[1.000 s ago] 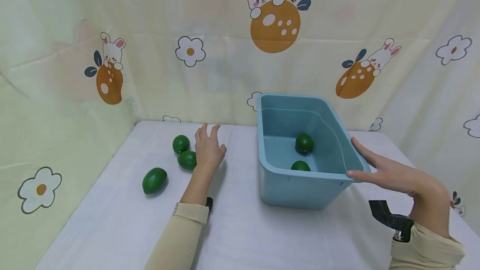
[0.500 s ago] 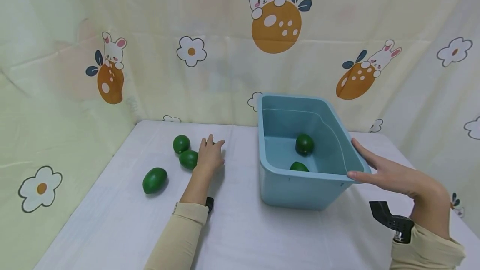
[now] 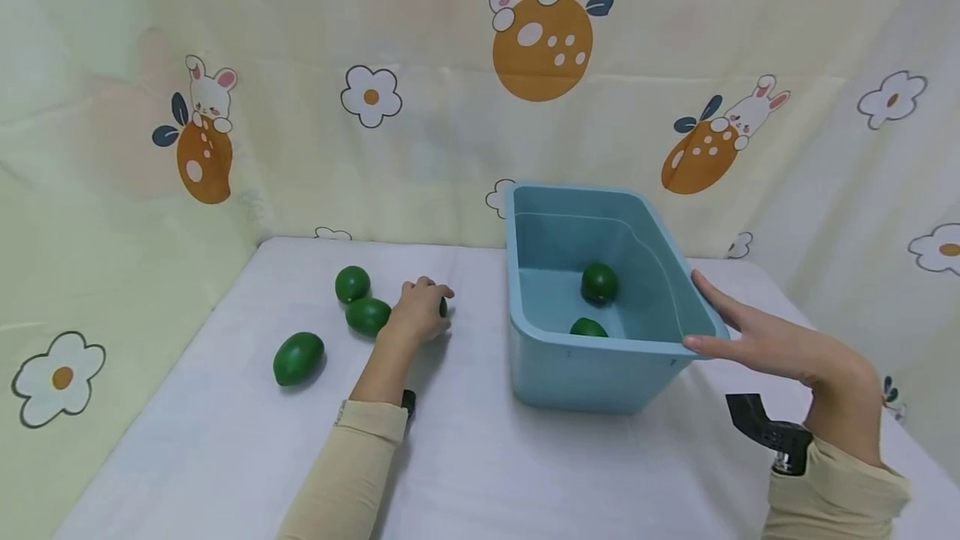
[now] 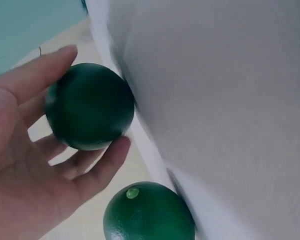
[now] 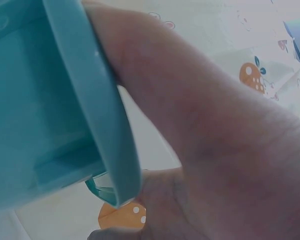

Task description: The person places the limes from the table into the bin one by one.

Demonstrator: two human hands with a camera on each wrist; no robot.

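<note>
My left hand is low over the left half of the table, fingers and thumb curled round a dark green lime. In the head view that lime is mostly hidden by the hand. Just left of it lies a second lime, touching a third lime behind it. Nearer the front left is another lime. My right hand grips the right front corner of a light blue plastic bin by its rim. Inside the bin are two limes, one lime farther back and one lime partly behind the front wall.
A white cloth covers the table. A patterned curtain with rabbits and flowers hangs right behind it and along both sides. The bin stands right of the table's middle.
My left hand has come down, and its fingers have closed round a lime. The right hand stays on the bin. The lime at the bin's front has shifted slightly.
</note>
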